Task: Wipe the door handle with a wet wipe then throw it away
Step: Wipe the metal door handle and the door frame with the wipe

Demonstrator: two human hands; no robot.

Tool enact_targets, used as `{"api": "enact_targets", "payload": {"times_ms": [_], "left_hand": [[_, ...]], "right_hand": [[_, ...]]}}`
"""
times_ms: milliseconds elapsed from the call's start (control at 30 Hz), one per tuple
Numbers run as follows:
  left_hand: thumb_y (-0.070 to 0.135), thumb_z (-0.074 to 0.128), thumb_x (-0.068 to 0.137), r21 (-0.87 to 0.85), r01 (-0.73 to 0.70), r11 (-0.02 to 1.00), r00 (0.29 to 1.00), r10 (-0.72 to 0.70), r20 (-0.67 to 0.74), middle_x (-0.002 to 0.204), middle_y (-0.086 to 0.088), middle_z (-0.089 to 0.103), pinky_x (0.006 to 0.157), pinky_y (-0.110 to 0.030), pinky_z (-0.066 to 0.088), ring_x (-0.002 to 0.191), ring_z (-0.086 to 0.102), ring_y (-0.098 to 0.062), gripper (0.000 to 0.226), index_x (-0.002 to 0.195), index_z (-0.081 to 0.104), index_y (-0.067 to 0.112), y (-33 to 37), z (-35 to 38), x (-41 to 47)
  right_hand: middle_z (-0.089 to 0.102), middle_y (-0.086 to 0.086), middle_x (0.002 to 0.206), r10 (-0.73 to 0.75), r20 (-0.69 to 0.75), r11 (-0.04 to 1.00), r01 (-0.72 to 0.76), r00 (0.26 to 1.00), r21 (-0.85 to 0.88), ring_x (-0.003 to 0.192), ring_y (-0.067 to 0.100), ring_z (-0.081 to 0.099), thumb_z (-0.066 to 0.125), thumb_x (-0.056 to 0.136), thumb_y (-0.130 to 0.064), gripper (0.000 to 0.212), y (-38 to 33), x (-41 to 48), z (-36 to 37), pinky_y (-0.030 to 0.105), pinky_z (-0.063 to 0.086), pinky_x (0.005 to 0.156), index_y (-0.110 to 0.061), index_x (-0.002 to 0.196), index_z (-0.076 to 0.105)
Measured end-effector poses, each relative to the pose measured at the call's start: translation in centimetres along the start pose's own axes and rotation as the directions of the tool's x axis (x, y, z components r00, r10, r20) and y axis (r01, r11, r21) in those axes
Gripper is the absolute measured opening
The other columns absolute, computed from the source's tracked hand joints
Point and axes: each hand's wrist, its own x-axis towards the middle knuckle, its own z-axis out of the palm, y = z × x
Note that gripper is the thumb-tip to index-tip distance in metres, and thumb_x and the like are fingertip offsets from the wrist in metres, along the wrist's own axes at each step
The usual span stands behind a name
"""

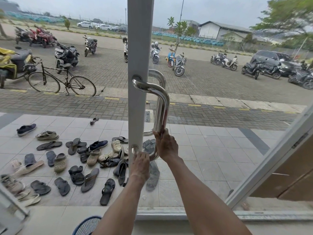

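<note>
**Both hands low on the steel door handle**

While my right hand (pixel 166 146) is wrapped around the lower stretch of the door handle (pixel 162 106), fingers closed on the vertical steel tube, my left hand (pixel 141 164) sits just below and to the left, curled over the bottom bend where the tube turns into the white door frame (pixel 138 48). Whether a wet wipe is under either palm, I cannot tell; none shows past my fingers.

Above my right hand the tube runs bare and shiny up to its top bend, with open room along its whole length. A second matching handle (pixel 159 77) shows through the glass on the far side. To the right, clear glass reaches to a slanted frame edge (pixel 271 160). Left and below, beyond the glass, scattered sandals and shoes (pixel 76 160) lie on the tiled porch (pixel 203 150).
</note>
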Motion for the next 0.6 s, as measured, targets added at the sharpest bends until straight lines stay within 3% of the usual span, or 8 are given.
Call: {"api": "enact_targets", "payload": {"times_ms": [67,167,300,367,433,500,533,600], "left_hand": [[0.024,0.066,0.084,-0.125,0.015,0.992,0.999,-0.019,-0.037,0.158,-0.012,0.023,0.125,-0.039,0.004,0.15,0.015,-0.028,0.084,0.151,0.019,0.005,0.6,1.3,-1.3],[0.028,0.06,0.088,-0.279,0.006,0.96,1.0,-0.009,-0.007,0.162,-0.015,-0.022,0.124,-0.038,-0.006,0.15,-0.021,-0.028,0.103,0.154,-0.015,0.0,1.3,2.8,-3.2],[0.026,0.063,0.089,-0.495,0.183,0.849,0.98,-0.196,0.026,0.157,-0.018,-0.029,0.117,-0.032,-0.018,0.148,-0.024,-0.032,0.104,0.151,-0.016,-0.003,1.8,1.7,-2.0],[0.013,0.064,0.087,-0.695,0.353,0.626,0.922,-0.36,0.143,0.159,-0.02,-0.024,0.118,-0.032,-0.011,0.15,-0.017,-0.035,0.102,0.153,-0.011,-0.004,1.8,1.0,-0.6],[0.002,0.061,0.075,-0.848,0.434,0.304,0.848,-0.457,0.27,0.161,-0.025,0.008,0.123,-0.04,0.016,0.148,0.014,-0.04,0.093,0.152,0.01,-0.007,1.8,-0.2,0.5],[-0.001,0.06,0.071,-0.896,0.444,-0.03,0.753,-0.529,0.391,0.133,-0.025,0.051,0.101,-0.046,0.049,0.119,0.053,-0.037,0.074,0.14,0.034,-0.009,1.8,-1.2,0.6],[-0.005,0.059,0.072,-0.882,0.421,-0.211,0.715,-0.522,0.466,0.115,-0.022,0.059,0.085,-0.041,0.055,0.099,0.06,-0.031,0.064,0.133,0.04,-0.011,1.9,-1.5,0.6],[-0.015,0.049,0.067,-0.798,0.362,-0.482,0.69,-0.438,0.577,0.099,-0.019,0.059,0.062,-0.031,0.047,0.077,0.054,-0.022,0.055,0.122,0.044,-0.012,2.0,-1.8,0.0]], "right_hand": [[0.073,0.011,0.1,0.002,-0.01,1.0,-0.002,1.0,0.004,0.096,0.036,0.067,0.041,0.101,-0.055,0.041,-0.1,0.0,0.0,0.035,0.041,0.07,-0.017,0.11,0.053],[0.073,0.012,0.101,0.009,-0.004,1.0,-0.009,1.0,0.012,0.098,0.036,0.067,0.041,0.101,-0.054,0.041,-0.2,-0.2,0.0,0.035,0.039,0.07,-0.016,0.111,0.053],[0.073,0.011,0.103,0.022,0.003,1.0,-0.022,1.0,0.013,0.1,0.037,0.066,0.042,0.101,-0.053,0.04,-0.3,-0.2,-0.1,0.035,0.039,0.072,-0.016,0.111,0.053],[0.072,0.012,0.105,0.03,0.002,0.999,-0.03,1.0,0.014,0.101,0.037,0.065,0.042,0.101,-0.054,0.04,-0.2,-0.1,-0.1,0.037,0.042,0.075,-0.016,0.111,0.053],[0.072,0.013,0.104,0.028,0.0,1.0,-0.028,1.0,0.013,0.102,0.038,0.065,0.042,0.1,-0.054,0.041,-0.2,-0.1,-0.1,0.041,0.046,0.079,-0.017,0.111,0.053],[0.072,0.012,0.104,0.023,-0.001,1.0,-0.023,1.0,0.014,0.102,0.037,0.065,0.042,0.101,-0.054,0.04,-0.2,-0.1,-0.1,0.042,0.047,0.081,-0.017,0.111,0.053],[0.072,0.012,0.105,0.023,0.0,1.0,-0.023,1.0,0.012,0.102,0.037,0.065,0.042,0.101,-0.054,0.04,-0.2,-0.2,0.0,0.042,0.047,0.081,-0.017,0.112,0.053],[0.072,0.012,0.106,0.025,0.004,1.0,-0.025,1.0,0.009,0.103,0.037,0.065,0.041,0.101,-0.054,0.041,-0.3,-0.2,0.0,0.042,0.047,0.082,-0.016,0.113,0.053]]}}
